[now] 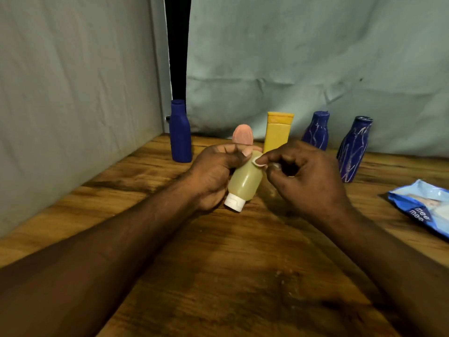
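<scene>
My left hand [213, 173] grips a small translucent yellow bottle [245, 181] above the wooden table [218, 263]. The bottle is tilted, with its white cap [234, 202] pointing down toward me. My right hand [306, 176] is curled beside the bottle's upper end. Its thumb and forefinger pinch a small white bit [257, 161] at the bottle's surface, possibly a sticker or label edge.
Along the back cloth stand a plain blue bottle [181, 132], a pink bottle [242, 134], a yellow tube [278, 131] and two scratched blue bottles [315, 131] [353, 149]. A blue wipes packet [422, 207] lies at the right edge. A cloth wall closes the left side.
</scene>
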